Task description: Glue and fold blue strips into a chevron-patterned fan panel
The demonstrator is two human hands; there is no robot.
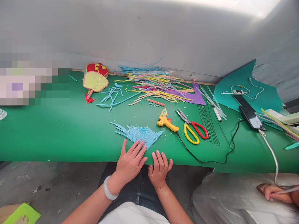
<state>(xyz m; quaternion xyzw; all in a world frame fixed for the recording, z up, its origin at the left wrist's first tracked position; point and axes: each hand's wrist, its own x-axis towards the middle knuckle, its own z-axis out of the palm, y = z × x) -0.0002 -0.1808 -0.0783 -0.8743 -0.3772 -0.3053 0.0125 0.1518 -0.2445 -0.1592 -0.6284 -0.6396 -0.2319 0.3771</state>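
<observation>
My left hand (pixel 130 161) lies flat at the front edge of the green table (pixel 58 130), fingers spread, fingertips touching the near end of a light blue woven strip piece (pixel 140 133). My right hand (pixel 160 168) rests beside it on the table edge, fingers stretched out and holding nothing. A white bangle (pixel 108 188) circles my left wrist. A yellow glue gun (pixel 166 121) lies just right of the blue piece, its black cord (pixel 210 160) trailing along the table.
Red-and-yellow scissors (pixel 192 127) lie by the glue gun. A heap of coloured strips (pixel 154 84) and a purple sheet (pixel 193 95) sit at the back, two small fans (pixel 95 79) at back left. Phones (pixel 249 113) rest at right. Another person's hand (pixel 271 190) is at lower right.
</observation>
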